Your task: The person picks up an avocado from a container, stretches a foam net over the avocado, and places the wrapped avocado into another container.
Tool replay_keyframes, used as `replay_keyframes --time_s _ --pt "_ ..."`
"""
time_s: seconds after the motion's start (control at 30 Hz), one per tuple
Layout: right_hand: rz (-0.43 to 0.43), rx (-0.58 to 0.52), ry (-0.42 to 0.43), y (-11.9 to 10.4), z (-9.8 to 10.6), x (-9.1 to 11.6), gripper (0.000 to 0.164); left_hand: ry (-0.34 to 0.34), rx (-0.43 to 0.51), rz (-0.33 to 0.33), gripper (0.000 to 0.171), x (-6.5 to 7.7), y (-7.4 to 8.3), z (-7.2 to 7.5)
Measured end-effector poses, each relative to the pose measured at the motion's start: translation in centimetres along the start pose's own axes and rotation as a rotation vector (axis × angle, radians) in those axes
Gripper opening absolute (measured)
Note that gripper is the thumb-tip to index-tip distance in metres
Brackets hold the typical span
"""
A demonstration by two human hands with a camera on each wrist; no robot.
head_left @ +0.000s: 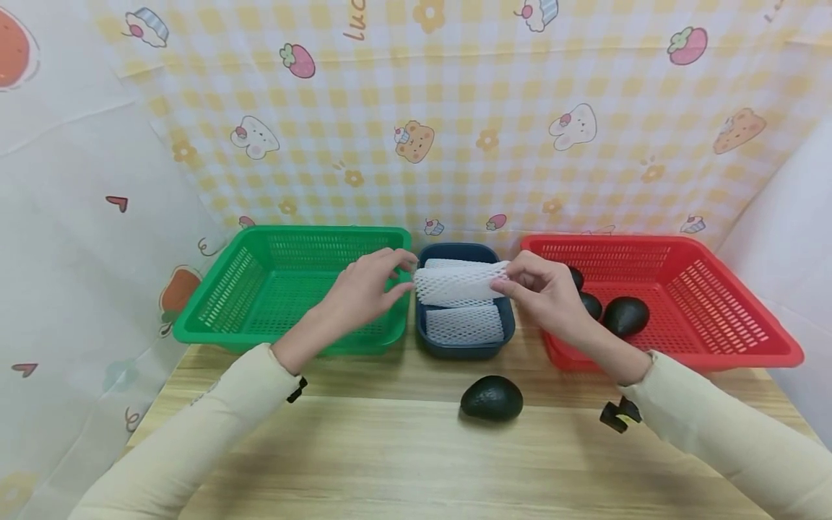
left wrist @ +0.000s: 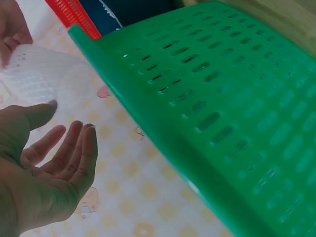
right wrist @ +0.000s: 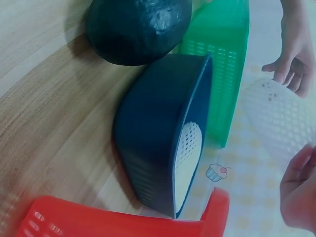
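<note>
My right hand point(head_left: 549, 292) pinches the right end of a white foam net sleeve point(head_left: 455, 283), holding it level above a dark blue bin point(head_left: 464, 352). At the sleeve's left end is my left hand point(head_left: 375, 285), thumb and fingers parted; the left wrist view shows its fingers point(left wrist: 74, 153) loosely bent with nothing gripped between them. More foam net sleeves point(head_left: 464, 325) lie in the bin, partly covered by the raised one. On the table in front of the bin rests a dark green avocado point(head_left: 492, 399).
A green perforated basket point(head_left: 292, 337) stands left of the bin. To the right, a red perforated basket point(head_left: 734, 359) contains several avocados point(head_left: 626, 316), some partly hidden by my right hand and forearm. A checkered cloth point(head_left: 364, 166) hangs behind the wooden table point(head_left: 364, 462).
</note>
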State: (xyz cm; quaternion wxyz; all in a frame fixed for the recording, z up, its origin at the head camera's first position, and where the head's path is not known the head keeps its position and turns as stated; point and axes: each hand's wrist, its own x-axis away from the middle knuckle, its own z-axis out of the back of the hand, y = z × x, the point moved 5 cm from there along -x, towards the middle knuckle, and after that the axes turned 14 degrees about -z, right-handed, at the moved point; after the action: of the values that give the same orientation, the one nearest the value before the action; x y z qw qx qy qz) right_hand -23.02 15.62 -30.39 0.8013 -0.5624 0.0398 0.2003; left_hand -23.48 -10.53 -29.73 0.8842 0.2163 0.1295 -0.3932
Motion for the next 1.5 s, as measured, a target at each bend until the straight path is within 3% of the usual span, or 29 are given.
replay_keyframes --time_s 0.3,0.6,0.77,0.97,1.23,1.37,1.5 --pt "0.123 -0.045 -0.066 -1.3 -0.3 0.9 0.024 0.036 0.091 0.024 0.031 -0.2 -0.8 0.0" --pt "0.114 -0.077 -0.088 -1.4 -0.1 1.3 0.026 0.052 0.151 -0.012 0.023 -0.1 -0.9 -0.2" --pt "0.108 -0.051 -0.123 -2.4 -0.6 1.9 0.024 0.112 0.094 -0.044 0.012 0.0 -0.8 0.4" --pt "0.092 0.022 -0.18 -3.0 -0.8 3.1 0.024 0.187 -0.013 -0.032 0.006 0.3 -1.4 1.5" --pt "0.051 0.057 -0.279 -2.7 -1.3 4.6 0.025 0.208 -0.046 -0.038 0.004 0.6 -1.9 1.8" --pt "0.061 0.077 -0.262 -2.3 -1.3 4.6 0.026 0.208 -0.025 -0.066 0.004 0.6 -1.8 1.6" --pt "0.031 0.097 -0.177 -0.6 -0.6 4.0 0.031 0.21 0.016 -0.141 0.005 0.6 -1.3 1.4"
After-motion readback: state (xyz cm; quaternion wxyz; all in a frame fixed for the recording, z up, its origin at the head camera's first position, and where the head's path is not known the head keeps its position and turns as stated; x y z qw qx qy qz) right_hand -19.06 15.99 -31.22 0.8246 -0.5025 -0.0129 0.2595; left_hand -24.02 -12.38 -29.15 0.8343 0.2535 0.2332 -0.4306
